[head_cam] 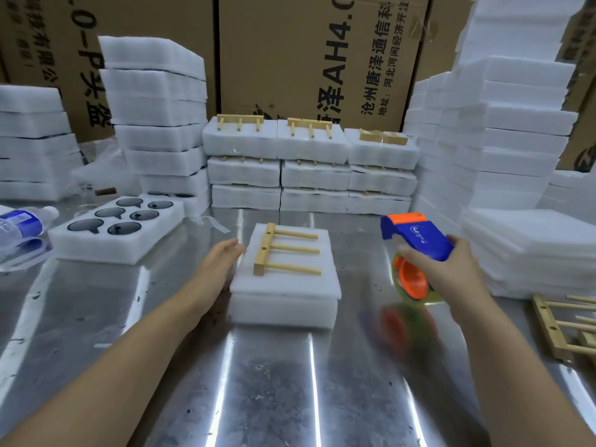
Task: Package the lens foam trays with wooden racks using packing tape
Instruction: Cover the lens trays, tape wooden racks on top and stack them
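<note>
A white foam tray stack (287,295) lies in the middle of the metal table (264,382), a thin foam lid on top. A wooden rack (283,251) with three dowels lies flat on that lid. My left hand (219,262) rests with straight fingers against the stack's left side. To the right of the stack, my right hand (442,269) grips a blue and orange tape dispenser (416,250), held above the table with its tape roll below the handle.
An open foam tray with dark lenses (116,227) sits at the left, beside a water bottle (22,224). Taped trays with racks (309,162) are stacked at the back. Foam sheet piles (522,253) stand right. Loose racks (561,327) lie at the right edge.
</note>
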